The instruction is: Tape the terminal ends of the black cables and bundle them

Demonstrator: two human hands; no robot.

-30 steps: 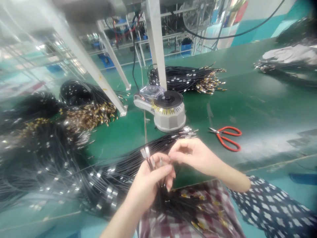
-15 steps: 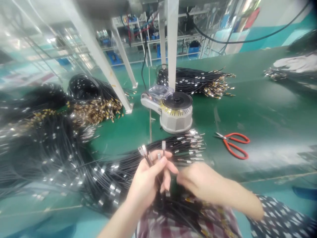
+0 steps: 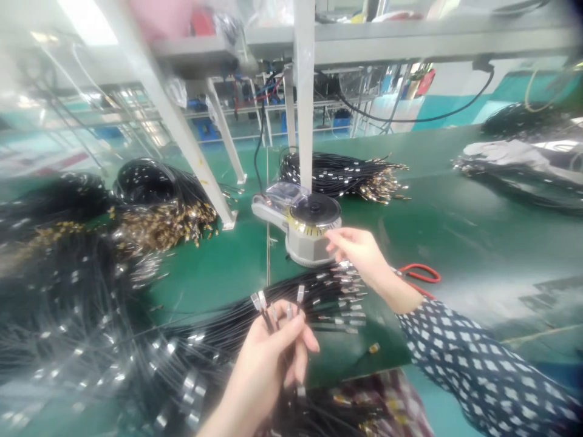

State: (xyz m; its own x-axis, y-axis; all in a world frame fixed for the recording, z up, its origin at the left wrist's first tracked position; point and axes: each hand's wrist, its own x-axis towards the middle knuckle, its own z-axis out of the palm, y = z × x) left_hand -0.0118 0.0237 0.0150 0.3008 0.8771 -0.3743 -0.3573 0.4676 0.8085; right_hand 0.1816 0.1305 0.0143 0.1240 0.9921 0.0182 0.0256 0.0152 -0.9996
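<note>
My left hand (image 3: 273,349) is closed around several black cables, whose silver plug ends (image 3: 259,300) stick up past the fingers. More of these cables run down below the hand. My right hand (image 3: 353,246) is stretched forward to the right edge of a round tape dispenser (image 3: 310,249), grey-white with a black disc on top and yellowish strips round its rim. Thumb and forefinger are pinched together at that rim; anything between them is too small to make out. Just behind my left hand lies a bundle of black cables (image 3: 314,288) with silver ends.
Red-handled scissors (image 3: 421,273) lie partly behind my right forearm. Cable bundles with gold ends (image 3: 164,227) crowd the left side, and another bundle (image 3: 337,173) lies behind the dispenser. White posts (image 3: 306,121) rise from the green table (image 3: 437,200). Cables and a whitish cloth (image 3: 505,155) are at far right.
My right hand has moved from beside my left hand forward to the tape dispenser's rim. The left hand keeps its hold on the cables. The view has tilted up a little.
</note>
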